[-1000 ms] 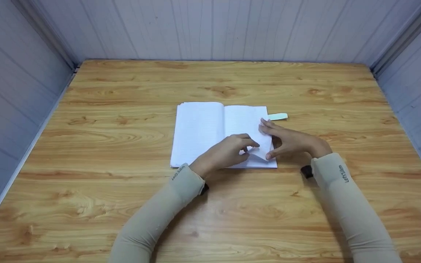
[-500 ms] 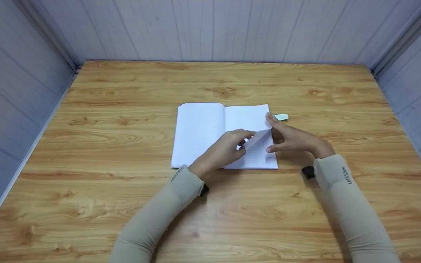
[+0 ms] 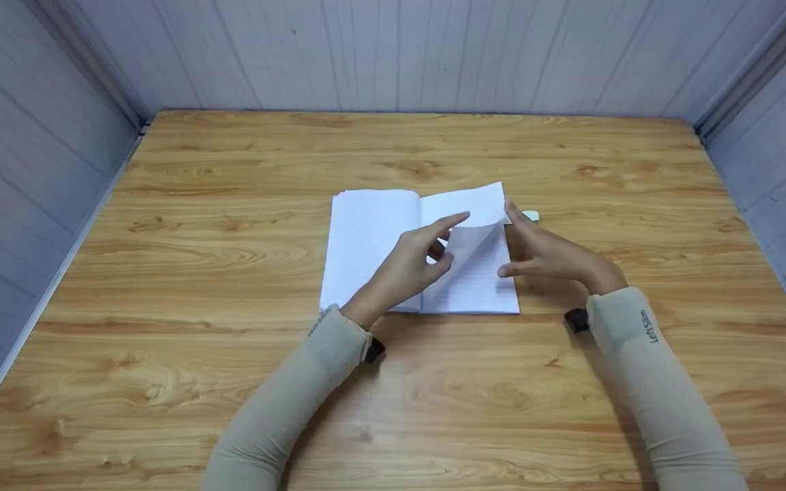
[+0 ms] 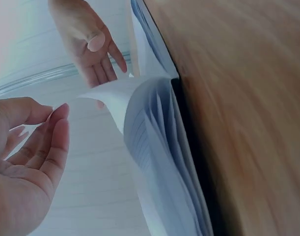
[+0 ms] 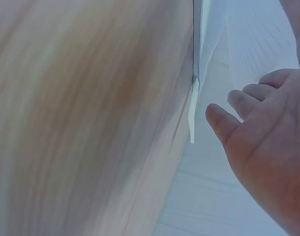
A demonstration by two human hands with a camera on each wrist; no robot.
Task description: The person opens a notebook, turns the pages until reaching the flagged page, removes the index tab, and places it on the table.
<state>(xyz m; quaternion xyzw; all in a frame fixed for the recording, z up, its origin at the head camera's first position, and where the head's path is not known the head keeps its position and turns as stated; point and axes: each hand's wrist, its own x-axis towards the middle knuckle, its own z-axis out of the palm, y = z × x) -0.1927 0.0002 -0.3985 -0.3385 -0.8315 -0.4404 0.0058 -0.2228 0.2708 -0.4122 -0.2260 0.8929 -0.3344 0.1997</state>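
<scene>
An open notebook (image 3: 369,252) with lined white pages lies on the table. One right-hand page (image 3: 480,204) is lifted and curls up toward the spine. My left hand (image 3: 403,266) pinches its near corner between thumb and fingertips; in the left wrist view the corner at the fingers is washed out. Beside the notebook's right edge, my right hand (image 3: 560,256) has its fingers extended and thumb apart. Its fingertips are close to the lifted page's outer edge; whether they touch it is unclear. A pale strip (image 3: 531,215) sticks out from the notebook's right side, partly behind the right fingers.
The wooden table (image 3: 229,382) stretches around the notebook on all sides. Pale panelled walls (image 3: 393,54) stand at its back, left and right. A black wrist device (image 3: 576,320) shows at the right cuff, and another (image 3: 374,351) at the left.
The page's near corner has risen and moved away from me, baring the lined page beneath. My left hand has moved up with it; the right fingers have slid slightly toward the notebook's outer edge.
</scene>
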